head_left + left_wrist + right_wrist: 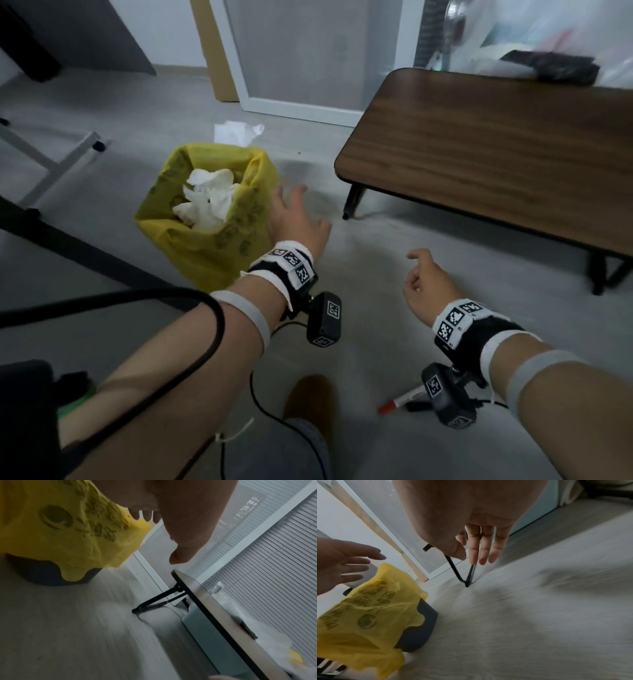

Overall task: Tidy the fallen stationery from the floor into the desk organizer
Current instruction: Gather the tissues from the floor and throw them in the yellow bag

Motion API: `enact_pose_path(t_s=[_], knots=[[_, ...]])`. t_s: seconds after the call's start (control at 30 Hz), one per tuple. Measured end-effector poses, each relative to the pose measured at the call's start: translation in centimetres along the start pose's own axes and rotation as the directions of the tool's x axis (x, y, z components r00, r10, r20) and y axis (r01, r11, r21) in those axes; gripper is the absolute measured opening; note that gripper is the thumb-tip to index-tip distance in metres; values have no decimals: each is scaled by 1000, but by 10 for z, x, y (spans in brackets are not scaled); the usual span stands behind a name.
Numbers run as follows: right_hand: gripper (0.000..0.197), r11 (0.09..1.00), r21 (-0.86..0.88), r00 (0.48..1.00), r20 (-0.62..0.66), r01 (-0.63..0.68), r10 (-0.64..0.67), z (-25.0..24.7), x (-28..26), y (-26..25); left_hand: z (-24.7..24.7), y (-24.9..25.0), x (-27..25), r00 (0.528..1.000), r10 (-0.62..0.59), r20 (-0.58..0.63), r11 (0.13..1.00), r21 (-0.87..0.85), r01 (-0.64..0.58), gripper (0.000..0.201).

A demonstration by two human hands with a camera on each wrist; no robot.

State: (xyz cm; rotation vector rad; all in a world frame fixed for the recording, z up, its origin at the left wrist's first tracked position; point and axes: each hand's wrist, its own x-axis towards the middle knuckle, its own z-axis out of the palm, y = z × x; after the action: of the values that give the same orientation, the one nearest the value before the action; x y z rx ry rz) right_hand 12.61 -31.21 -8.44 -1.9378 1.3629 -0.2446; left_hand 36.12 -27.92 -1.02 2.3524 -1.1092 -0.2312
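A marker with a red cap (400, 401) lies on the grey floor near my feet, partly under the right wrist camera. My left hand (295, 219) hovers with spread fingers just right of the yellow-lined bin (205, 219), holding nothing. My right hand (424, 286) hangs over bare floor with loosely bent fingers, empty; in the right wrist view its fingers (485, 545) point down toward the table leg (464, 576). No desk organizer shows in any view.
A low wooden table (496, 144) with black folding legs stands at the right, with a dark item and plastic bags at its far edge. Crumpled tissue (238, 132) lies behind the bin. A white frame and a dark desk leg are at the left; cables trail by my left arm.
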Motion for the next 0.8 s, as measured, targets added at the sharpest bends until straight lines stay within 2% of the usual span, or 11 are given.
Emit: enact_pose_path(t_s=[0.1,0.2,0.37,0.47,0.57,0.7,0.8], knots=[[49,998,-37,998,31,-55,56,-8,-11,22,13,6,-6,989,-11,151,1000,-3,12,47],[47,990,-80,985,111,-120,128,-10,-20,33,28,6,-18,949,-20,316,1000,-6,24,30],[48,981,-106,966,184,-163,181,0,-37,52,46,-6,-44,893,-53,446,998,6,56,25],[45,987,-102,971,191,-127,144,-4,-48,50,37,-14,-46,879,-71,471,997,20,70,25],[40,996,-88,992,118,-28,39,-24,-43,32,13,-9,-37,881,-121,458,992,22,125,24],[35,992,-68,994,34,108,-106,-54,-11,-17,-12,-2,-7,901,-118,418,991,-1,130,20],[34,974,-98,978,-27,203,-207,-58,36,-58,-2,-7,36,906,-146,397,988,9,155,21]])
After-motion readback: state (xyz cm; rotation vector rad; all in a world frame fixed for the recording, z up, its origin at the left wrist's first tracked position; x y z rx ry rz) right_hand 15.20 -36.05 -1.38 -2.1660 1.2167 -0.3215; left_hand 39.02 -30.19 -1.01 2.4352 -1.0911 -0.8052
